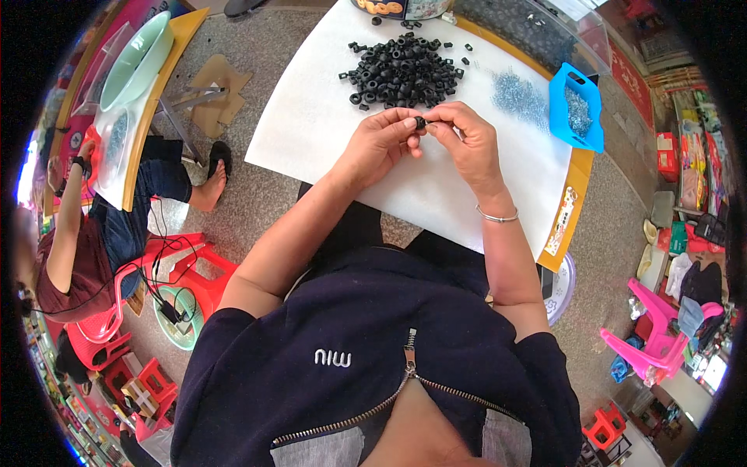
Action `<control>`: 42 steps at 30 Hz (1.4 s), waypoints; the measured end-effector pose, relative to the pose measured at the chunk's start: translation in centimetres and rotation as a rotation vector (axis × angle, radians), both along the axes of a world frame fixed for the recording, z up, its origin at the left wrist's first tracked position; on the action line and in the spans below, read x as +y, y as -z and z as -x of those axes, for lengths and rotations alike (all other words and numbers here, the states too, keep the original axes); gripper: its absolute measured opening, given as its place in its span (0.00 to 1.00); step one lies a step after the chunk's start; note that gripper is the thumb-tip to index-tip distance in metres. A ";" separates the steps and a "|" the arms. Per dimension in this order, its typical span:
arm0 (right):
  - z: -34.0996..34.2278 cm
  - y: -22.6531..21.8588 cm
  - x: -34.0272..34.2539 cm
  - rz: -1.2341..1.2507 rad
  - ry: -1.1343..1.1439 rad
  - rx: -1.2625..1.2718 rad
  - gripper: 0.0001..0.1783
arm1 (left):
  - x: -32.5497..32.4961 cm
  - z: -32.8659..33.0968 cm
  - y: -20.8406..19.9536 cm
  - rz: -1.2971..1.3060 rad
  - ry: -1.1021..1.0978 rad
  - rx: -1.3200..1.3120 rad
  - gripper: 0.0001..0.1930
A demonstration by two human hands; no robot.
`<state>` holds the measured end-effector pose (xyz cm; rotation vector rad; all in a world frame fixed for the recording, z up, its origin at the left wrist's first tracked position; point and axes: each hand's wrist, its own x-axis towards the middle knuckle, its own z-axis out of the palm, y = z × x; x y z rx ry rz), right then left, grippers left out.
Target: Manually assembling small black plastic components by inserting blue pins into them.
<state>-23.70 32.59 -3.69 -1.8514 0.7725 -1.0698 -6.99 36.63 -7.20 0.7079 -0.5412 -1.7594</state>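
Observation:
Between the fingertips of my left hand (387,140) sits a small round black plastic part (420,122), held above the white-covered table (311,109). My right hand (467,138) meets it from the other side, thumb and index finger pinched close against the part. Whatever tiny piece the right fingertips may grip is too small to make out. Just beyond both hands lies a heap of similar black plastic parts (405,68), with a few strays around it. To its right spreads a pile of small, clear bluish pieces (520,97).
A blue plastic basket (595,136) holding small shiny pieces stands at the table's right edge. At the far edge are a round tin (412,9) and a clear bin (537,35). Leftward, another person (85,241) sits at a second table with a pale green basin (140,66).

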 end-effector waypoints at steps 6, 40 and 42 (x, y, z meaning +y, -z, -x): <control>0.2 0.3 -0.1 0.117 0.005 0.068 0.07 | 0.0 0.2 0.1 0.000 0.004 -0.042 0.10; 0.1 0.5 0.0 0.083 0.029 0.061 0.08 | 0.0 0.5 -0.1 0.001 -0.041 -0.066 0.10; 0.1 0.4 0.1 0.091 0.024 0.081 0.08 | 0.1 0.5 0.1 -0.007 -0.052 -0.072 0.10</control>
